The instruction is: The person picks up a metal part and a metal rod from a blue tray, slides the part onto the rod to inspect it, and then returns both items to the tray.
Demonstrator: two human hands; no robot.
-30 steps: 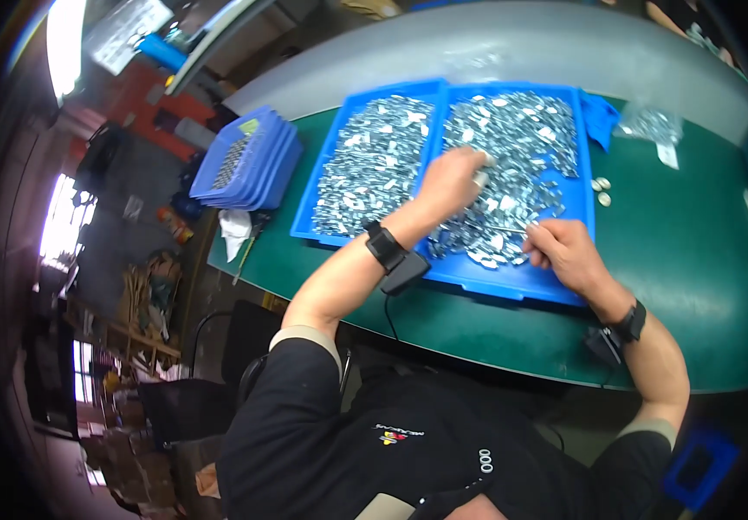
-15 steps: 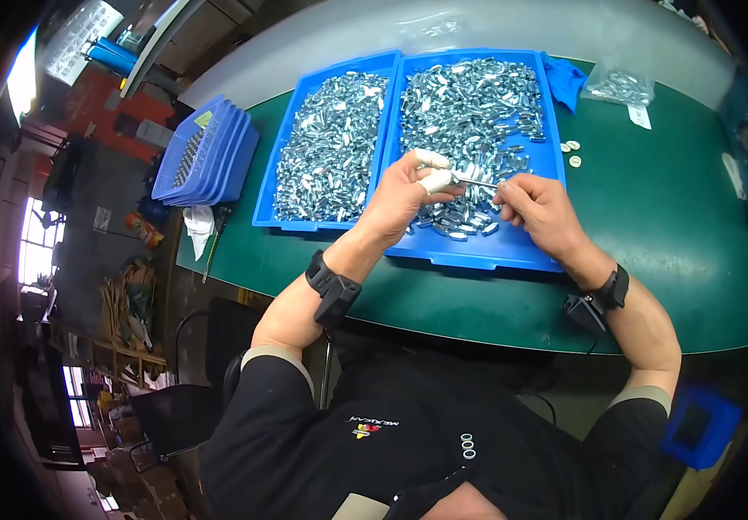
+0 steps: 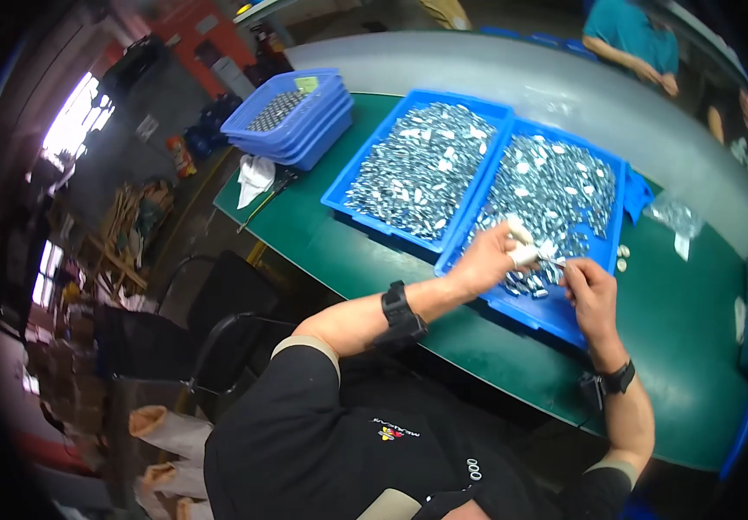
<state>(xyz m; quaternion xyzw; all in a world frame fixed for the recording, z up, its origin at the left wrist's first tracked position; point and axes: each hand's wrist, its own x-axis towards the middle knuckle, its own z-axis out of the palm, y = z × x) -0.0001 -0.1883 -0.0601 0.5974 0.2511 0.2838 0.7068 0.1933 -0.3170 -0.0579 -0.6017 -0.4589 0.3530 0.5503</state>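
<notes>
Your left hand (image 3: pixel 488 258) and right hand (image 3: pixel 593 290) meet above the right blue tray (image 3: pixel 564 319) on the green desk (image 3: pixel 694 347). The fingers of both hands are clamped on one small metal part (image 3: pixel 549 256) held between them. A second tray (image 3: pixel 365 206) of silver parts lies just beside it, on the left.

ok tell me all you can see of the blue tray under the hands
The right-hand blue tray is a shallow rectangular bin, plastic by its look, with a raised rim. It lies flat on the green table, side by side against a matching tray. Small shiny silver metal parts nearly fill it. The left hand and right hand work over its near end, pinching a small piece between them.
</notes>
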